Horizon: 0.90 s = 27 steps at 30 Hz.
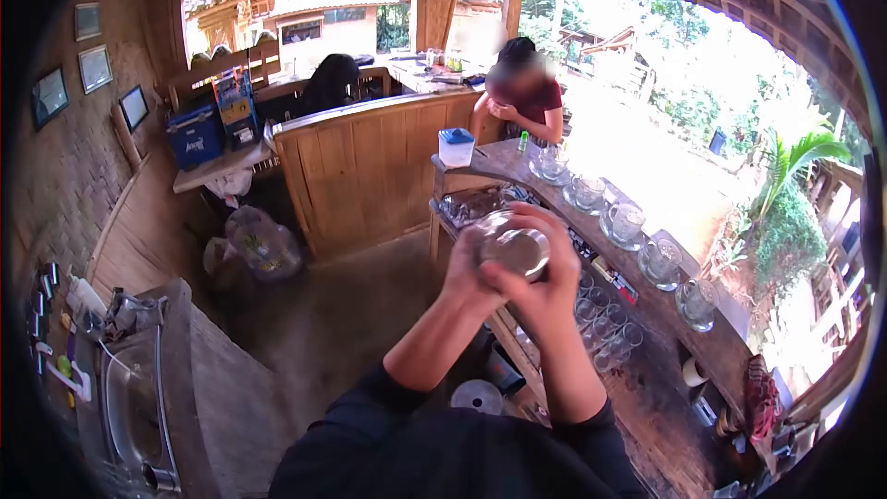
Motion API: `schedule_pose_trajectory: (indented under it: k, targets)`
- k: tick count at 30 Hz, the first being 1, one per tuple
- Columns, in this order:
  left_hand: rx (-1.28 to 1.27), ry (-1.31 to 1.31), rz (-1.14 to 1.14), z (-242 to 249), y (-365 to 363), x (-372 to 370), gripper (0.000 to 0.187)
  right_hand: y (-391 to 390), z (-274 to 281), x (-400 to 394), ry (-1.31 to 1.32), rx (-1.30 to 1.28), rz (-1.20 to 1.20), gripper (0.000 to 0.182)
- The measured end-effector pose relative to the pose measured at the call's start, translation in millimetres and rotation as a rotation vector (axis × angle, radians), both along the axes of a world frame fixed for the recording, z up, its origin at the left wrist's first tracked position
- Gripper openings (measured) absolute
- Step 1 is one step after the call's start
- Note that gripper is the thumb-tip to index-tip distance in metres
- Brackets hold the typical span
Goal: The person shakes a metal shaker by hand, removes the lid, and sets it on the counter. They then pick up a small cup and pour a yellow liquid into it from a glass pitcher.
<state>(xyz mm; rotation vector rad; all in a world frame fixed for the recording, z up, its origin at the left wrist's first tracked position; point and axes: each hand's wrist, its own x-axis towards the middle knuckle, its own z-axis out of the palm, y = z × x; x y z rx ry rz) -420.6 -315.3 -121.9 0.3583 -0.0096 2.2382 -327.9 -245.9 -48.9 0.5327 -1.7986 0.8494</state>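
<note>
Up in front of my chest, both hands are wrapped round a shiny round metal container (522,251), its circular end facing me. My left hand (467,270) closes on its left side, while my right hand (554,273) grips the right side with the thumb across the near edge. The fingers cover much of its body, and its exact kind cannot be made out. Beyond and to the right, several glass cups on saucers (625,222) stand in a row along the wooden counter (582,214).
Upturned-looking glasses (610,328) crowd the lower shelf on the right. A blue-lidded tub (455,148) stands at the counter's far end, near a person in a red top (540,106). A sink (134,397) lies at left, a wooden partition (370,166) ahead.
</note>
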Motion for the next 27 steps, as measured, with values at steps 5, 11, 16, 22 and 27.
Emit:
schedule_pose_trajectory:
  k: [5, 11, 16, 22, 27]
  targets:
    - [0.094, 0.494, -0.215, 84, -18, 36, 0.062, -9, 29, 71, 0.348, 0.539, -0.039, 0.045]
    - [0.214, 0.465, -0.308, 56, 20, 8, 0.064, 26, 26, 42, 0.275, 0.495, -0.025, 0.050]
    - [0.100, -0.091, -0.206, 16, 48, 25, 0.045, 37, 16, 22, -0.062, -0.009, -0.079, 0.046]
    - [0.373, 0.525, -0.200, 83, 13, 66, 0.077, 27, 37, 71, 0.314, 0.497, 0.043, 0.041]
    - [0.224, 0.180, -0.310, 35, 66, 36, 0.058, 62, -3, 23, 0.117, 0.163, -0.061, 0.049]
